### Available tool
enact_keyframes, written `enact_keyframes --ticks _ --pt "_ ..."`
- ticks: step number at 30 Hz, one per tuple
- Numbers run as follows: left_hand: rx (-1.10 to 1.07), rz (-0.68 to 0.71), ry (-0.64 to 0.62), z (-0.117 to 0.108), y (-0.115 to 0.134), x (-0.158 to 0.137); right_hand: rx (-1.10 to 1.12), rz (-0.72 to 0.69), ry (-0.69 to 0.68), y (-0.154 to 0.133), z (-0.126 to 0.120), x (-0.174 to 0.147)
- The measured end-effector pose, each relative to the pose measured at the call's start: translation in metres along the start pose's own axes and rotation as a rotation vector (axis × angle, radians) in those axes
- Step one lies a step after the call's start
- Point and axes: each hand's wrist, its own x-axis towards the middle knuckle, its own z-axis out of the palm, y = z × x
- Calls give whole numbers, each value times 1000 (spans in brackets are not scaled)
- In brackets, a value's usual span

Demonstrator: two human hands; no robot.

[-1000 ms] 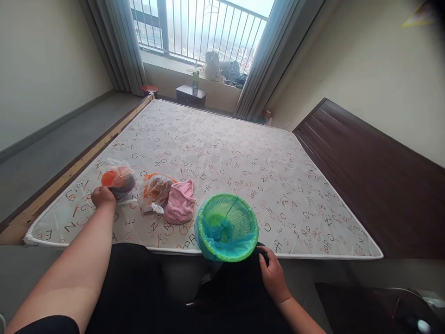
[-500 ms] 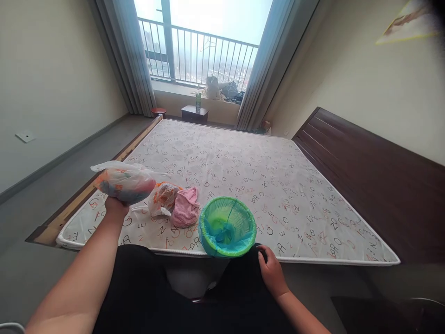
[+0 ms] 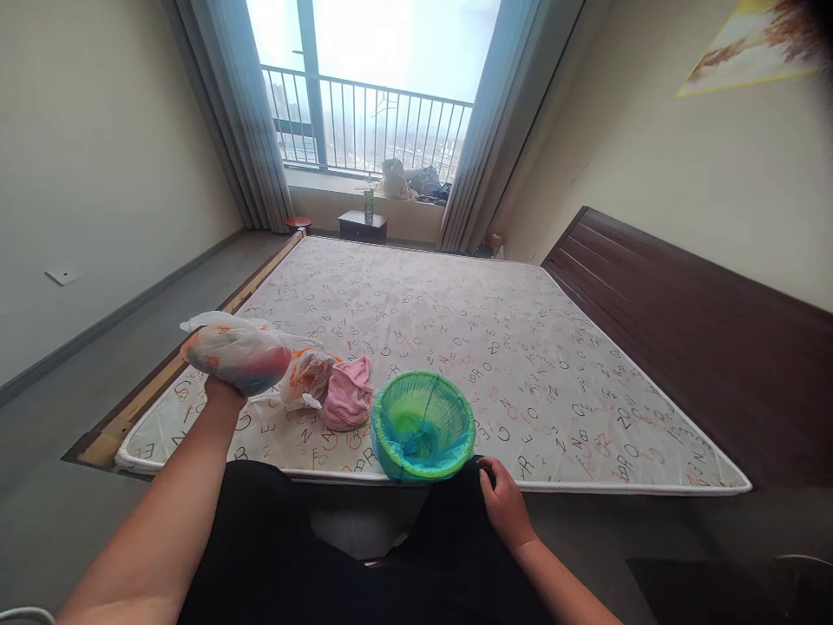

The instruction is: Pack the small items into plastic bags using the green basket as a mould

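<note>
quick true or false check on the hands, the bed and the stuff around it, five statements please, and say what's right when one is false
1. The left hand holds up a filled plastic bag. True.

2. The right hand is inside the green basket. False: it is outside the basket, beside the black-clad knee.

3. The pink cloth lies on the mattress between a second plastic bag and the green basket. True.

4. The basket's liner is red. False: it is blue.

5. A green container stands on the small dark cabinet near the window. True.
</note>
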Motion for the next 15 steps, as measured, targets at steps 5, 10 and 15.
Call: enact_keyframes --ticks 5,10,15 --pt "-72 -103 -40 42 1 -38 -10 -16 6 -5 0 1" --pt "5 58 -334 90 -28 -112 -12 -21 15 -9 -2 1" --pt "532 401 -671 115 -82 -185 -10 -21 25 -10 -3 0"
